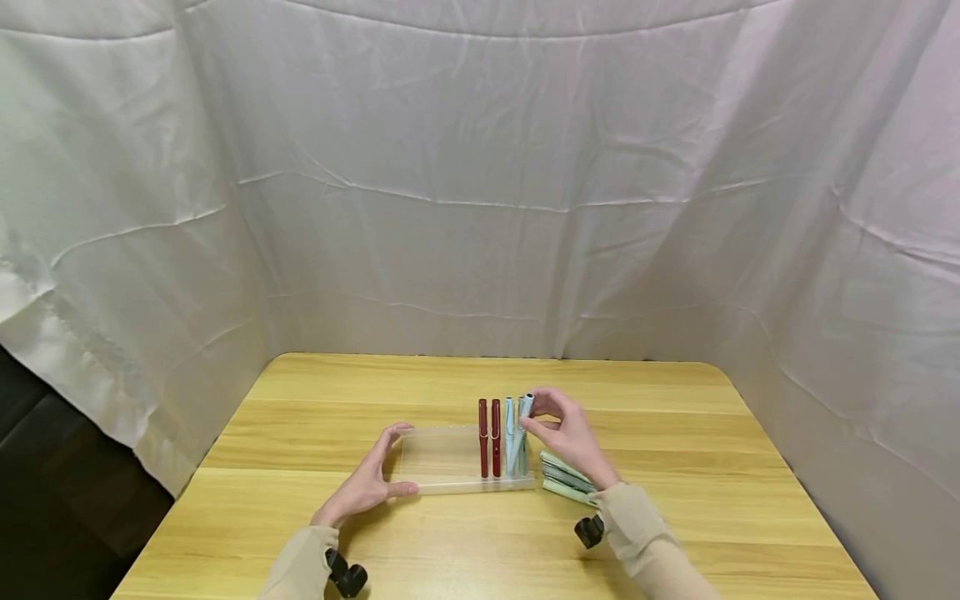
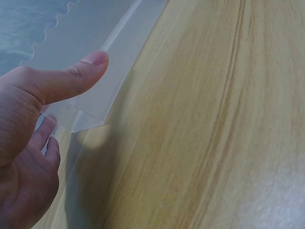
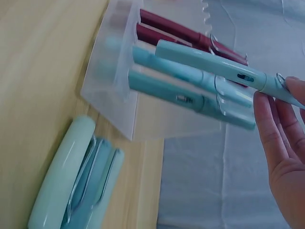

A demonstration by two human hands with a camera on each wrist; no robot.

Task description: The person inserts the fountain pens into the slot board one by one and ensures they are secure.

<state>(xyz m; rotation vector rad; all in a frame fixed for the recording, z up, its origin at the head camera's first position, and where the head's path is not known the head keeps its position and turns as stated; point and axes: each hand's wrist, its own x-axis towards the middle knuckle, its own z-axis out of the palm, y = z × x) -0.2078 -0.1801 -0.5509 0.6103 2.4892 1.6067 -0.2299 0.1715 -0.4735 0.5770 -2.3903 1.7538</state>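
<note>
A clear plastic pen stand with a notched top edge sits on the table. My left hand grips its left end, thumb over the front ledge and fingers at the far corner. Two dark red pens lean side by side in the stand, then a light blue pen and a teal pen at its right end. With thumb and fingers my right hand pinches another light blue pen by its cap, tilted in front of the teal and blue ones.
Several loose pens, pale green and teal with metal clips, lie together on the table right of the stand, partly under my right wrist. The wooden table is bordered by a pale curtain at the back and sides.
</note>
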